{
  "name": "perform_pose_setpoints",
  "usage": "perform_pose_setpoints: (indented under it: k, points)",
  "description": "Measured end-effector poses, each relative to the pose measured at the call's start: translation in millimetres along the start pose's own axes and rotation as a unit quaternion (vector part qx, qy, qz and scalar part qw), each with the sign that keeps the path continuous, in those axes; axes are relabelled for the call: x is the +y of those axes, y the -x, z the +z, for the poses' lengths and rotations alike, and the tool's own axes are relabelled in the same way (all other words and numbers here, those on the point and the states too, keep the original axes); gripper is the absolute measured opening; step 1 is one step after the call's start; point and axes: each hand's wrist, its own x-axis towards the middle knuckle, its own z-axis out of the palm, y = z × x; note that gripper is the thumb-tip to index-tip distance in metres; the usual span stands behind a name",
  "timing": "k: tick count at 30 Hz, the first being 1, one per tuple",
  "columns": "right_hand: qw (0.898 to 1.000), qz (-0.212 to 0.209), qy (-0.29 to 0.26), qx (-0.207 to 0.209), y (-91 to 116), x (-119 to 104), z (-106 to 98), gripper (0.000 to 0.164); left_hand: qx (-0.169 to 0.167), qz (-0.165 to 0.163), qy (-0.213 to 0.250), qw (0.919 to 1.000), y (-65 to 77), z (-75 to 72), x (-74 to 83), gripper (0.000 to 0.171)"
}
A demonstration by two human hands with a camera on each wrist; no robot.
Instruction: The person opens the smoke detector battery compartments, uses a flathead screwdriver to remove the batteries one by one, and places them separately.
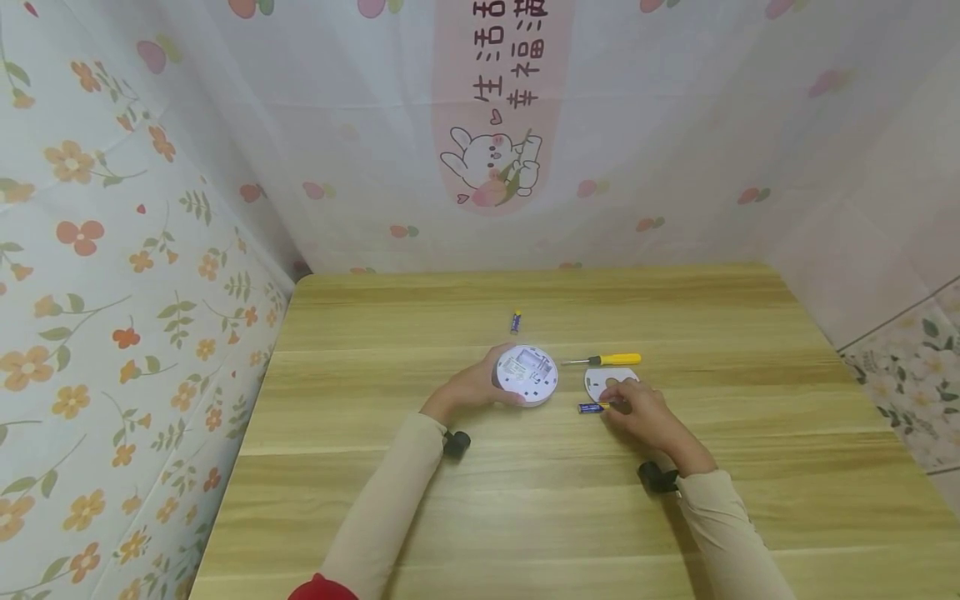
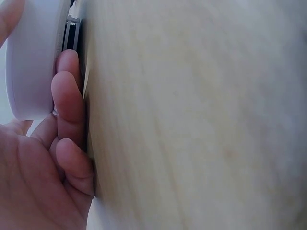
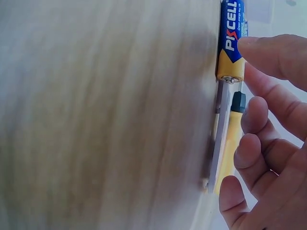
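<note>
My left hand (image 1: 477, 382) grips a round white device (image 1: 527, 393) by its side, like a smoke alarm, with an open battery bay on its upper face. In the left wrist view its white side wall (image 2: 36, 62) shows, fingers tucked under it close to the wood. My right hand (image 1: 641, 414) pinches a blue-and-yellow AAA-looking battery (image 1: 591, 408) between thumb and index finger, near its yellow end. That battery (image 3: 232, 40) lies sideways low over the table in the right wrist view, its other fingers loosely curled. A thin white round plate (image 1: 597, 381) lies partly behind this hand.
Beyond the plate lies a yellow-handled screwdriver (image 1: 618, 359), shaft towards the device. A second battery (image 1: 516, 322) is farther back. The wooden table (image 1: 360, 517) ends at a patterned curtain (image 1: 360, 167) behind; a floral cloth (image 1: 112, 333) hangs at the left.
</note>
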Motion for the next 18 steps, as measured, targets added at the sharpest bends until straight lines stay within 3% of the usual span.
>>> perform_pose_setpoints:
  k: [8, 14, 18]
  points:
    - [0.998, -0.046, -0.014, 0.043, -4, 3, 1, 0.013, -0.002, 0.006, -0.003, 1.0000, 0.1, -0.1, 0.0, 0.104]
    - [0.999, -0.021, -0.027, 0.023, -14, -2, -10, 0.017, -0.004, 0.009, -0.002, 1.0000, 0.1, -0.8, 1.3, 0.105]
    - [0.999, -0.030, -0.017, 0.031, -22, -8, -15, 0.019, -0.006, 0.009, -0.004, 0.9999, 1.4, -1.2, 2.6, 0.105]
